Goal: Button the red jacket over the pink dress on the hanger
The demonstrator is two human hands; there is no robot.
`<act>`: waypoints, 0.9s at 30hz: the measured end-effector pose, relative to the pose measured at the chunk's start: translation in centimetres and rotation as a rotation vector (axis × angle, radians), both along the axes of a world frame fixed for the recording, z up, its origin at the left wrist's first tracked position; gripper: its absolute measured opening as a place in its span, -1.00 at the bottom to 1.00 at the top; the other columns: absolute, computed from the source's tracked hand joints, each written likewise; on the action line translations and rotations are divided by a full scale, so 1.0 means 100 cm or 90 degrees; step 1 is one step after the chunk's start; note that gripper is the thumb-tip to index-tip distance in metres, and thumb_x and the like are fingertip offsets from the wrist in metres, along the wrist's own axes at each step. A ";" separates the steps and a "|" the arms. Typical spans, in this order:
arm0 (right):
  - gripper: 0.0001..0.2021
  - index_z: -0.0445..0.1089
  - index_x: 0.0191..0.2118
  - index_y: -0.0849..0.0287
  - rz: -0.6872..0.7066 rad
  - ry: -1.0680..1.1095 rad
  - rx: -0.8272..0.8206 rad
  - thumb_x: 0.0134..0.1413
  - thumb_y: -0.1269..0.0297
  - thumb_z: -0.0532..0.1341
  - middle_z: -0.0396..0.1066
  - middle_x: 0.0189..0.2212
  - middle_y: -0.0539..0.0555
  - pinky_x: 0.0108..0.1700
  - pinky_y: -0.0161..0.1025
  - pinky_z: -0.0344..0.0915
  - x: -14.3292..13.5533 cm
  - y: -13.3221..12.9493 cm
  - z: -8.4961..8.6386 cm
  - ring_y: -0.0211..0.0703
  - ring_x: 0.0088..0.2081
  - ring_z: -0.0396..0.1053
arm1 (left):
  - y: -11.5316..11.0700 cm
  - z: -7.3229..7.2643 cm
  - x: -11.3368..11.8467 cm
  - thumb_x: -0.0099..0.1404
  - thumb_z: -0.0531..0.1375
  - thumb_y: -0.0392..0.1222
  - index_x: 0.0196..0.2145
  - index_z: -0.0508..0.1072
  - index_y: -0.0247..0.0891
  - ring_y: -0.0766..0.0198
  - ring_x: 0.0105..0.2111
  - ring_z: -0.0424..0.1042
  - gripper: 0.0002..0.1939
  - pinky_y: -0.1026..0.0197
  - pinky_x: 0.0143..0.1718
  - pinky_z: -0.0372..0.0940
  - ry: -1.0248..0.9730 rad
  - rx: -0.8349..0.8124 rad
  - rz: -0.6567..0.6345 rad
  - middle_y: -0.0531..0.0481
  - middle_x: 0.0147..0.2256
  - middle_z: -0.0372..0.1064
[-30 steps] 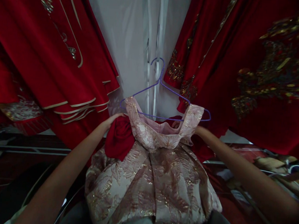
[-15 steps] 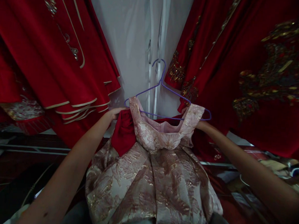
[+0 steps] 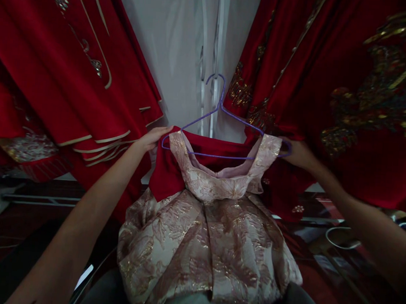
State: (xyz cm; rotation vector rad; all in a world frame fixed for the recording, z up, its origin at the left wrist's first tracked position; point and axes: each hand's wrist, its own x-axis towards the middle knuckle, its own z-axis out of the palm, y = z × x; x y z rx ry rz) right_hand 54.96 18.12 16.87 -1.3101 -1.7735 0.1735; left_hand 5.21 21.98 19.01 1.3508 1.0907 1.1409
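A pink and gold brocade dress (image 3: 205, 243) lies across my lap, its straps on a purple hanger (image 3: 204, 121). Behind its neckline stretches a red cloth (image 3: 220, 148), which also hangs down at the left strap. At the hanger's left end, my left hand (image 3: 156, 136) has its fingers closed on the red cloth's upper edge. Beyond the right strap, my right hand (image 3: 293, 150) is at the red cloth by the hanger's right end; its fingers are mostly hidden behind the hanger and fabric.
Red garments with pale trim (image 3: 67, 81) hang at the left, and red garments with gold embroidery (image 3: 354, 119) at the right. Between them is a pale grey surface (image 3: 167, 46). A low metal rail (image 3: 44, 200) and a white loop (image 3: 343, 237) show lower down.
Both hands have moved outward and slightly up. The red cloth, bunched at the left before, is now spread wide behind the neckline. The hanger sits slightly higher.
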 end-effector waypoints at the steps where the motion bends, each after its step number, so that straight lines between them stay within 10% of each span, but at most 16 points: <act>1: -0.94 0.48 -0.46 0.20 -0.010 0.009 -0.032 -0.18 0.43 0.34 0.50 -0.47 0.13 -0.30 -0.17 0.31 0.004 -0.002 0.006 -0.16 -0.42 0.42 | -0.001 0.003 0.002 0.13 0.27 0.02 -0.26 0.48 -0.34 0.24 -0.37 0.48 -0.65 0.23 -0.28 0.38 0.042 0.074 0.023 -0.09 -0.37 0.50; 6: -0.94 0.46 -0.37 0.20 -0.011 0.182 -0.146 0.00 0.43 0.23 0.49 -0.38 0.14 -0.28 -0.21 0.30 0.002 -0.004 0.027 -0.23 -0.39 0.39 | -0.011 0.020 0.020 0.27 0.10 0.08 -0.30 0.43 -0.29 0.21 -0.29 0.44 -0.65 0.21 -0.18 0.29 0.336 0.469 0.278 -0.05 -0.36 0.44; 11: -0.84 0.38 -0.20 0.18 -0.169 0.204 0.120 0.07 0.43 0.14 0.44 -0.20 0.20 -0.12 -0.21 0.26 -0.034 -0.024 0.031 -0.18 -0.22 0.36 | -0.045 0.012 0.045 0.37 -0.05 0.04 -0.10 0.34 -0.30 0.15 -0.18 0.43 -0.62 0.18 -0.15 0.24 0.450 0.626 0.528 -0.17 -0.19 0.41; 14: -0.78 0.31 -0.10 0.17 -0.188 0.050 0.250 0.11 0.38 0.10 0.41 -0.18 0.17 -0.07 -0.15 0.23 -0.057 -0.050 0.023 -0.10 -0.16 0.35 | -0.066 -0.010 0.050 0.32 0.02 0.10 -0.13 0.33 -0.31 0.15 -0.28 0.46 -0.59 0.21 -0.27 0.24 0.554 0.601 0.500 -0.15 -0.28 0.43; 20: -0.75 0.24 -0.15 0.18 -0.111 -0.013 0.170 -0.02 0.45 0.08 0.37 -0.30 0.13 -0.24 -0.18 0.24 -0.085 -0.055 0.007 -0.11 -0.36 0.34 | -0.090 -0.035 0.060 0.32 0.05 0.01 -0.17 0.27 -0.23 0.22 -0.40 0.45 -0.74 0.25 -0.38 0.20 0.565 0.512 0.450 -0.08 -0.31 0.42; 27: -0.83 0.16 -0.24 0.12 0.203 0.088 0.084 -0.02 0.40 0.05 0.32 -0.35 0.02 -0.26 -0.27 0.22 -0.177 -0.063 0.000 -0.20 -0.36 0.29 | -0.106 -0.039 0.146 0.28 0.10 -0.14 -0.26 0.22 -0.19 0.32 -0.42 0.39 -0.88 0.28 -0.36 0.23 0.310 0.433 0.305 0.03 -0.37 0.35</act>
